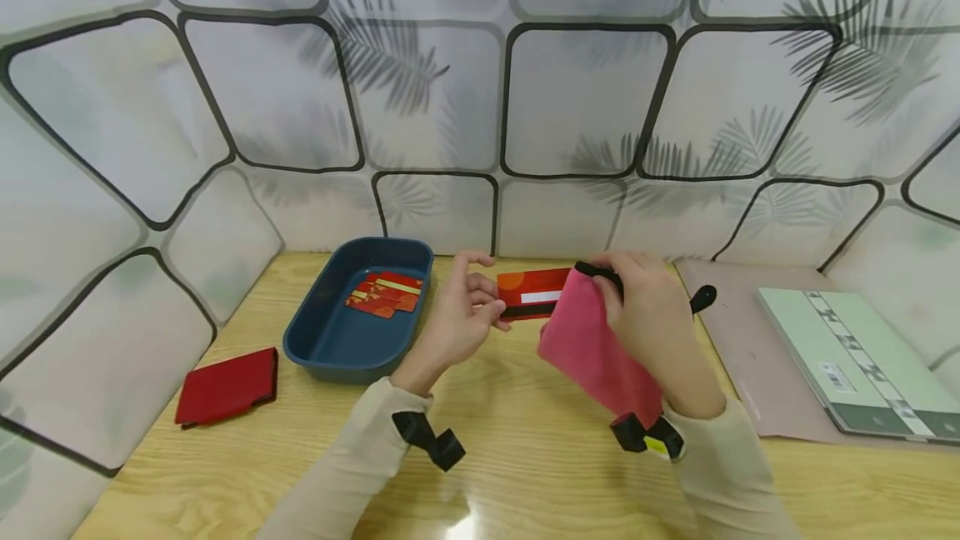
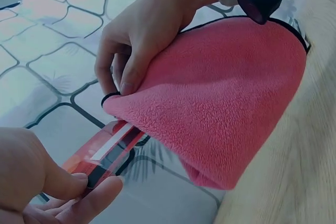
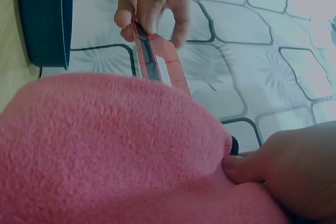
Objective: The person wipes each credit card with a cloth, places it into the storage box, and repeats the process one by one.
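Observation:
Between thumb and fingers, my left hand pinches one end of a red card with a black stripe and a white strip. A pink fleecy cloth with black edging hangs from my right hand, which grips it near its upper edge. The cloth covers the card's far end in the head view. In the left wrist view the card reaches up to the cloth's lower left edge. Whether the cloth touches the card's hidden part I cannot tell.
Left of my hands stands a blue tray with several red cards inside. A red wallet lies at the table's left. On the right, a pale green notebook rests on a greyish-pink mat. A patterned curtain-like backdrop rises behind.

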Demonstrator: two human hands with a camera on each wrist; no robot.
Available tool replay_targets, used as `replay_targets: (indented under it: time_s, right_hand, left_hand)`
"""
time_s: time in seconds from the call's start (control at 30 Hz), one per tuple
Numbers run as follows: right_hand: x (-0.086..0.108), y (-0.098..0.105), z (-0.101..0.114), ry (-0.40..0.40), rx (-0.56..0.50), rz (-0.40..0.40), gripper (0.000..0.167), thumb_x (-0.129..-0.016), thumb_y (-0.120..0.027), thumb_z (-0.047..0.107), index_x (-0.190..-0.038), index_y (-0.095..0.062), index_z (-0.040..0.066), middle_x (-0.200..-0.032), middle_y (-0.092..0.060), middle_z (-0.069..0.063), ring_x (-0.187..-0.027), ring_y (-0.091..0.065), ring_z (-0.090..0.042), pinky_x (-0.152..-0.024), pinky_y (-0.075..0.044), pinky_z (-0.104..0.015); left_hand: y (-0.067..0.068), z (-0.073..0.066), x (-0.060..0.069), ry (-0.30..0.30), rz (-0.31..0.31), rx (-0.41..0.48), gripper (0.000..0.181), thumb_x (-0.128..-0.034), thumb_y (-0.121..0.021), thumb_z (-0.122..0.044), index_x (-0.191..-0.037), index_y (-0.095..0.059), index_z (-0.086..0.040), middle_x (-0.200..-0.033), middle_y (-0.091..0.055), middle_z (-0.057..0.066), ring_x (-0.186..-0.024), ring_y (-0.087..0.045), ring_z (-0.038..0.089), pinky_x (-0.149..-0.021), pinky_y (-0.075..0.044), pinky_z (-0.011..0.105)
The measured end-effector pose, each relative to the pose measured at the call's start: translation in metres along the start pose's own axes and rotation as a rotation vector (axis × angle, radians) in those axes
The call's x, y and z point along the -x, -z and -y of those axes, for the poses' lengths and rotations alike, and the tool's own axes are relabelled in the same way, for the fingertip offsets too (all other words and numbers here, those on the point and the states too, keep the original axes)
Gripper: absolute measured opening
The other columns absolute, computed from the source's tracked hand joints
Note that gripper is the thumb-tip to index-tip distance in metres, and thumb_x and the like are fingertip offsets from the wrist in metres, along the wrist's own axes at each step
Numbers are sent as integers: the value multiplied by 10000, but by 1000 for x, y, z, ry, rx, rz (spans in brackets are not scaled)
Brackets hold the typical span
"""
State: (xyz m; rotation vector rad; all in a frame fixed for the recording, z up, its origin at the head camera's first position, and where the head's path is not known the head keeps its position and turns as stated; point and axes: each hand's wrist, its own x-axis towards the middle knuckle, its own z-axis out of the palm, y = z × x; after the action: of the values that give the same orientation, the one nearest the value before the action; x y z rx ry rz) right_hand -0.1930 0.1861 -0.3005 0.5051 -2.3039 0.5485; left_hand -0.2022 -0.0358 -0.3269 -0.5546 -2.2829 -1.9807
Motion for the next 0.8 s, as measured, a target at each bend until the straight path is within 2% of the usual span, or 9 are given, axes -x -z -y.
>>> replay_targets:
  time_s: [0.13, 0.3, 0.4, 0.53, 0.6, 0.73, 0.8]
  right_hand:
    - [-1, 5, -6, -21, 40, -29, 137, -841, -664, 0, -977, -663, 19, -916, -693, -179, -849, -601, -396, -737, -482, -533]
    - [-2, 12, -11, -56, 69, -56, 126, -843, -649, -2, -964, -664, 28, -888, -676, -192, -840, -604, -397, -694, -480, -540]
    - [-3, 16, -11, -69, 69, -67, 135, -843, -644, -5, -973, -667, 24, -887, -675, -192, -835, -599, -400, -698, -474, -542]
    - [-3, 21, -11, -78, 59, -79, 143, -848, -641, -11, -986, -672, 9, -906, -684, -183, -824, -588, -395, -706, -473, -533]
    - [-3, 22, -10, -78, 49, -85, 147, -847, -644, -12, -989, -676, 9, -914, -687, -175, -822, -584, -390, -704, -473, -529]
    - [-1, 24, -9, -62, 39, -97, 152, -836, -661, -13, -984, -682, 15, -913, -694, -157, -809, -588, -376, -682, -472, -519]
    - [0, 25, -9, -50, 29, -101, 158, -828, -670, -16, -982, -684, 15, -912, -695, -151, -806, -589, -370, -681, -471, -511]
  left_hand:
    - [1, 0, 0, 5, -51, 3, 341, -873, -549, 146, -1125, -389, -20, -875, -501, 146, -685, -603, 205, -636, -588, 361]
    - [0, 0, 0, 11, -58, 33, 225, -870, -523, 142, -1058, -550, 21, -862, -516, 134, -650, -638, 198, -660, -589, 425]
    - [-1, -1, 0, 1, -68, 37, 238, -865, -511, 143, -1065, -606, 57, -899, -556, 175, -668, -662, 229, -661, -589, 424]
    - [-1, 0, -2, -19, -79, 20, 273, -888, -535, 112, -1139, -625, 56, -1026, -612, 223, -701, -686, 302, -662, -591, 383]
    - [-1, 1, -2, -17, -88, 24, 295, -915, -495, 103, -1173, -629, 52, -1067, -629, 228, -723, -690, 318, -666, -591, 364]
    - [-1, 3, -3, 9, -128, 24, 341, -922, -434, 94, -1181, -647, 36, -973, -676, 235, -714, -695, 309, -652, -589, 349]
    - [0, 3, -3, 26, -150, 25, 316, -914, -471, 77, -1165, -657, 35, -925, -688, 237, -686, -700, 289, -630, -588, 350]
